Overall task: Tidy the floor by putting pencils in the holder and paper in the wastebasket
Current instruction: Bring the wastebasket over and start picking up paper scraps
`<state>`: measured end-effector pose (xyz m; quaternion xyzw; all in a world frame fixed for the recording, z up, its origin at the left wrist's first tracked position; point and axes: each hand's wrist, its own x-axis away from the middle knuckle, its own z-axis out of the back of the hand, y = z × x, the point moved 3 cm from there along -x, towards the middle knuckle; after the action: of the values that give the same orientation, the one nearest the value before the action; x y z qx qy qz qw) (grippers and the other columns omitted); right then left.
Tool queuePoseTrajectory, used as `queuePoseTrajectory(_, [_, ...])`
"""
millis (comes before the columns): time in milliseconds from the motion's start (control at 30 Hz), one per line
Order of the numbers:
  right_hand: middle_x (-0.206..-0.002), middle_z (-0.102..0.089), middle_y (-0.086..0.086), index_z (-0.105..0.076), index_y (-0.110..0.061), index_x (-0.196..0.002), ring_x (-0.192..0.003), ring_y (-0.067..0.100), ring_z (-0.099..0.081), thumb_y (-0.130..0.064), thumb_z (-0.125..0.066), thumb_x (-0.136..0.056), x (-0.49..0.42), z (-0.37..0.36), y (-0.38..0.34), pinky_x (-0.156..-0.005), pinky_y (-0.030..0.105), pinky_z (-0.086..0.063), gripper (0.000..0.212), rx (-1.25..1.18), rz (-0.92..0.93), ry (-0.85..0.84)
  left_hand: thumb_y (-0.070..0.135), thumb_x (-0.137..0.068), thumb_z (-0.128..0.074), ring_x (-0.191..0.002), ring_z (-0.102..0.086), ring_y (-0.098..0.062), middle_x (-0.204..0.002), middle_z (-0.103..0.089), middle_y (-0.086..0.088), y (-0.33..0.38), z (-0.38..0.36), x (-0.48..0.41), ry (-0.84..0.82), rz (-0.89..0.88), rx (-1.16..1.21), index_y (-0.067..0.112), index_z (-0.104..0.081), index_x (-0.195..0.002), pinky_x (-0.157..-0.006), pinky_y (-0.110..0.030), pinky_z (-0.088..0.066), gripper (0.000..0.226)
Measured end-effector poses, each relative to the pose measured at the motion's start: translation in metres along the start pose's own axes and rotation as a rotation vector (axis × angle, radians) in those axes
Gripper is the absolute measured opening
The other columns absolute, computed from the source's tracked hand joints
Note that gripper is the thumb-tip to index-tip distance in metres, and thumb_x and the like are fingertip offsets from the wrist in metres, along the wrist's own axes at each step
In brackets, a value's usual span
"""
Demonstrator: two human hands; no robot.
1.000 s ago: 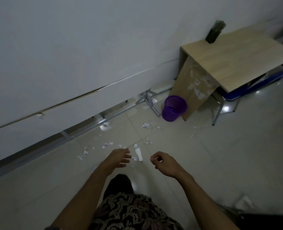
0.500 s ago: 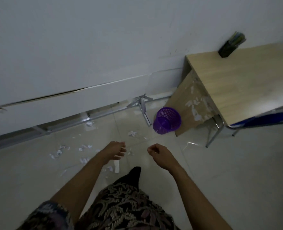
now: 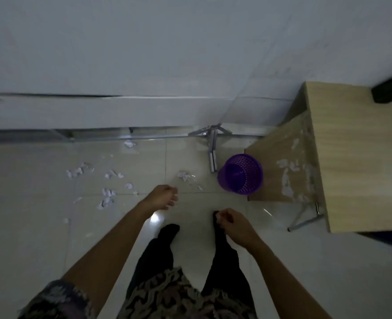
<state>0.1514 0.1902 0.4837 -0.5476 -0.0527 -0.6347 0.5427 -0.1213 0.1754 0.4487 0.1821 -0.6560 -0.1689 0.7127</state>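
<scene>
A purple mesh wastebasket (image 3: 248, 187) stands on the tiled floor against the desk's side panel. Torn white paper scraps (image 3: 106, 196) lie scattered left of it, with more scraps (image 3: 75, 172) farther left and a small clump (image 3: 183, 175) just left of the basket. On the desk's far corner, cut off by the frame edge, sits a dark pencil holder (image 3: 390, 89). My left hand (image 3: 162, 197) hovers above the floor with loosely curled fingers and nothing visible in it. My right hand (image 3: 234, 223) is a closed fist over my right foot; I see nothing in it.
A light wooden desk (image 3: 356, 157) with a metal leg (image 3: 305, 218) fills the right side. A white wall and a metal rail with a folding foot (image 3: 212, 153) run along the far edge of the floor. My dark-socked feet stand below my hands.
The view has swung down and closer to the wall and basket. The desk has slid to the right edge. Both hands stay curled; the right one has drawn back over my foot.
</scene>
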Motion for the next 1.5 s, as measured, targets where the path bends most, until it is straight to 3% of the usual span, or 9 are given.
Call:
queuePoseTrajectory(400, [-0.112, -0.071, 0.012, -0.067, -0.011, -0.110, -0.104, 0.031, -0.068, -0.025, -0.056, -0.098, -0.308, -0.011, 0.100, -0.092, 0.043, -0.055, 0.022, 0.281, -0.015, -0.308, 0.026, -0.102, -0.056, -0.079, -0.066, -0.016, -0.105, -0.073, -0.008, -0.101, -0.089, -0.210, 0.142, 0.121, 0.199, 0.012, -0.067, -0.112, -0.064, -0.024, -0.049, 0.020])
queuePoseTrajectory(600, [-0.088, -0.075, 0.009, -0.069, -0.013, -0.088, -0.083, 0.023, -0.071, -0.041, -0.064, -0.095, -0.466, -0.067, 0.186, -0.087, 0.049, -0.057, 0.030, 0.166, 0.096, -0.232, 0.004, -0.099, -0.062, -0.076, -0.070, -0.005, -0.102, -0.071, -0.003, -0.174, -0.110, -0.375, 0.013, -0.112, -0.075, 0.013, -0.065, -0.114, -0.062, -0.016, -0.052, 0.018])
queuePoseTrajectory(700, [-0.074, -0.073, -0.011, -0.068, -0.024, -0.077, -0.067, -0.001, -0.066, -0.055, -0.067, -0.087, -0.526, -0.097, 0.239, -0.074, 0.023, -0.054, 0.033, 0.252, 0.234, -0.225, 0.013, -0.091, -0.075, -0.083, -0.072, -0.004, -0.105, -0.071, 0.001, -0.206, -0.102, -0.454, 0.044, -0.263, -0.277, 0.014, -0.065, -0.119, -0.077, -0.022, -0.058, 0.029])
queuePoseTrajectory(800, [-0.079, -0.070, -0.014, -0.065, -0.035, -0.075, -0.072, -0.007, -0.063, -0.042, -0.075, -0.087, -0.573, -0.122, 0.285, -0.062, 0.004, -0.042, 0.016, 0.308, 0.386, -0.071, 0.028, -0.089, -0.078, -0.088, -0.071, -0.012, -0.105, -0.073, 0.003, -0.233, -0.106, -0.524, 0.198, -0.371, -0.493, 0.019, -0.070, -0.113, -0.084, -0.031, -0.059, 0.027])
queuePoseTrajectory(900, [-0.095, -0.068, -0.007, -0.072, -0.027, -0.092, -0.079, -0.001, -0.062, -0.032, -0.080, -0.085, -0.606, -0.147, 0.321, -0.071, 0.013, -0.048, 0.012, 0.291, 0.530, 0.066, 0.030, -0.093, -0.072, -0.101, -0.068, -0.022, -0.114, -0.070, -0.004, -0.255, -0.131, -0.578, 0.272, -0.565, -0.628, 0.014, -0.072, -0.115, -0.089, -0.031, -0.054, 0.027])
queuePoseTrajectory(1000, [-0.110, -0.065, -0.005, -0.074, -0.019, -0.118, -0.093, 0.007, -0.061, -0.032, -0.082, -0.084, -0.628, -0.163, 0.342, -0.084, 0.021, -0.051, 0.037, 0.335, 0.660, 0.111, 0.028, -0.100, -0.064, -0.121, -0.060, -0.025, -0.136, -0.061, -0.011, -0.273, -0.159, -0.614, 0.305, -0.871, -0.900, 0.011, -0.066, -0.132, -0.103, -0.037, -0.049, 0.037])
queuePoseTrajectory(1100, [-0.105, -0.067, -0.003, -0.074, -0.019, -0.120, -0.089, 0.007, -0.063, -0.029, -0.079, -0.087, -0.649, -0.169, 0.352, -0.082, 0.019, -0.052, 0.035, 0.346, 0.760, 0.090, 0.027, -0.101, -0.062, -0.114, -0.061, -0.032, -0.135, -0.061, -0.014, -0.287, -0.172, -0.638, 0.436, -1.030, -0.975, 0.008, -0.063, -0.136, -0.098, -0.041, -0.050, 0.040])
queuePoseTrajectory(1267, [-0.097, -0.068, 0.001, -0.078, -0.017, -0.105, -0.084, 0.013, -0.063, -0.029, -0.077, -0.090, -0.661, -0.162, 0.350, -0.077, 0.023, -0.052, 0.019, 0.477, 0.746, 0.028, 0.028, -0.098, -0.065, -0.097, -0.059, -0.027, -0.112, -0.067, -0.008, -0.300, -0.176, -0.650, 0.546, -0.994, -0.845, 0.013, -0.071, -0.126, -0.082, -0.032, -0.047, 0.032])
queuePoseTrajectory(1500, [-0.094, -0.070, -0.003, -0.066, -0.025, -0.095, -0.087, 0.011, -0.067, -0.036, -0.069, -0.093, -0.647, -0.152, 0.381, -0.073, 0.023, -0.053, 0.012, 0.201, 0.590, 0.046, 0.022, -0.094, -0.071, -0.092, -0.063, -0.026, -0.099, -0.062, -0.008, -0.282, -0.178, -0.639, 0.440, -0.939, -0.680, 0.008, -0.075, -0.095, -0.082, -0.033, -0.049, 0.014])
